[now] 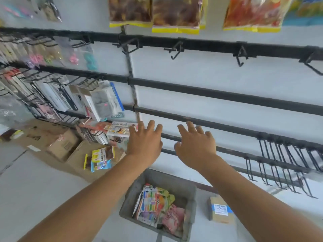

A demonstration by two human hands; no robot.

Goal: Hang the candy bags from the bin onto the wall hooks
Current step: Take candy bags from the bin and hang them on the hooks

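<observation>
Both held out before the wall rails: left hand [144, 139] and right hand [195, 144], fingers spread, holding nothing. Candy bags [157, 205] lie heaped in the grey bin [167, 178] below. Risks we judge: a grab lifts 2 bags and 1 drops; the empty hooks [176, 49] sit high, so a hang-hole may miss the tip.

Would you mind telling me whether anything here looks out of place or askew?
Yes: a few candy packets lie loose on the cardboard boxes left of the grey bin, neither binned nor hung. Nothing else stands out.
</observation>
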